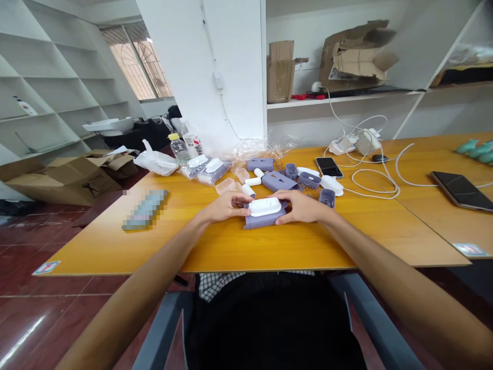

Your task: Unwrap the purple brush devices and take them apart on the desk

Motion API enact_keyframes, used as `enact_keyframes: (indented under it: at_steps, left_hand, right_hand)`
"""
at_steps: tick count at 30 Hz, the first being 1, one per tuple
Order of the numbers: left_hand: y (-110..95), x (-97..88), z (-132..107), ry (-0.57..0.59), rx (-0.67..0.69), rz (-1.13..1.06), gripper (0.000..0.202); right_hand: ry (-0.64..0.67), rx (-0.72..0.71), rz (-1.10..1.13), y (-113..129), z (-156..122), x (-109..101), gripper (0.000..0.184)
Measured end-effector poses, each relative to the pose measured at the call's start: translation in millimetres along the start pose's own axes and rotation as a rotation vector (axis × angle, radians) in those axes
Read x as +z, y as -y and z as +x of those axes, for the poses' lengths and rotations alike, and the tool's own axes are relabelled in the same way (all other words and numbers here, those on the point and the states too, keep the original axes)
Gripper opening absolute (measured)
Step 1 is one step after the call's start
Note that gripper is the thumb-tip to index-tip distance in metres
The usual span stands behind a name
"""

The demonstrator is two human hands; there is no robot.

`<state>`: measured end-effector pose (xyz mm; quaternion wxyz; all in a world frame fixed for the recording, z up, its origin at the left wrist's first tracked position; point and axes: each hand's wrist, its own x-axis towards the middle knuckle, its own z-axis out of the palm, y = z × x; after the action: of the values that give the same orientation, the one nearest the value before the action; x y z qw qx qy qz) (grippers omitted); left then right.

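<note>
A purple perforated plastic case (260,222) rests on the table in front of me, with a white bristled brush (265,206) lying on top of it. The thumb and fingers of my left hand (230,206) pinch the brush's left end. My right hand (299,206) is wrapped round the case's right end. Just beyond them are more purple cases (279,182), small purple cups (309,180), white rollers (253,181) and clear pinkish trays (226,186). One purple cup (327,198) stands beside my right hand. How far the brush sits into the case is hidden.
At the back left are bagged purple pieces (213,171), a white plastic bag (156,160) and a yellow-capped bottle (179,149). A blurred flat object (146,209) lies left. Rightward are a phone (329,167), white cables (375,195) and a dark tablet (462,190).
</note>
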<state>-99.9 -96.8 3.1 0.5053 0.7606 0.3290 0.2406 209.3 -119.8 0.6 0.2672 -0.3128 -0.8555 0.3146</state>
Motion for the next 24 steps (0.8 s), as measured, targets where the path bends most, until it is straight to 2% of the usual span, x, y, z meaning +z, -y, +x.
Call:
enact_keyframes:
  at_steps: [5,8,11,14,16,18,21,24]
  left_hand:
    - [-2.1,-0.1,4.8,-0.024,-0.021,0.025,0.061]
    - [0.1,0.0,3.8,-0.082,-0.003,0.027,0.065]
    - [0.6,4.2,-0.6,-0.145,0.07,0.056,0.06]
    - [-3.6,14.1,-3.5,-0.176,0.167,0.2,0.06]
    - [-7.6,21.4,-4.3,-0.168,0.208,0.315,0.07]
    - [-10.6,26.8,-4.9,-0.161,0.202,0.387,0.088]
    - [-11.6,29.0,-6.0,-0.166,0.163,0.434,0.109]
    - [-10.4,27.3,-6.6,-0.141,0.158,0.429,0.11]
  right_hand:
    - [0.001,-0.013,0.033,0.7,3.4,-2.0,0.065]
    - [-0.059,0.01,0.05,-0.7,4.4,4.8,0.065]
    - [-0.172,0.027,-0.02,-2.3,4.2,16.6,0.068]
    - [-0.23,0.047,-0.077,-2.7,3.0,25.3,0.076]
    - [-0.255,0.067,-0.071,-1.9,1.0,27.2,0.079]
    - [-0.271,0.06,-0.047,-0.3,-1.5,26.6,0.078]
    - [-0.263,0.011,-0.001,2.8,-3.6,24.3,0.065]
    - [-0.221,-0.025,0.034,5.2,-2.5,22.5,0.041]
